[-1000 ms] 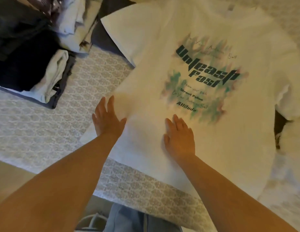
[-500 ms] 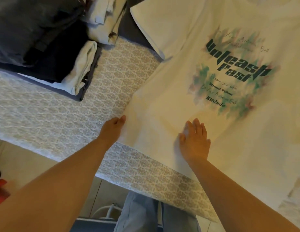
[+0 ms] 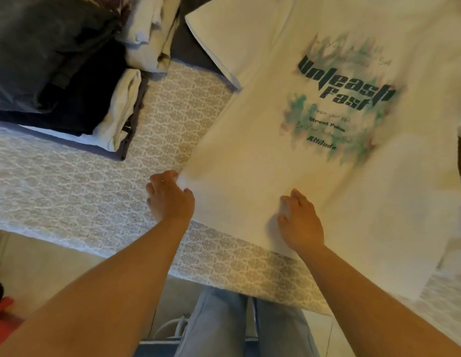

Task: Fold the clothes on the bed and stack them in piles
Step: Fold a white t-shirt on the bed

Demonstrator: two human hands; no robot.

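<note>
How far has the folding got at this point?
Done: folded clothes sit stacked at the far left of the bed. In hand: the white printed T-shirt lies flat and unfolded, left hand gripping its corner, right hand pinching the fabric. Left: folding and stacking this shirt.

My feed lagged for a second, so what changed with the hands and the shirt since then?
The left hand slid off the white T-shirt to its left edge, and its fingers curled at that edge. The right hand went from flat to curled, bunching fabric near the hem. The shirt is spread print-up as before, and the folded piles are unchanged.
</note>
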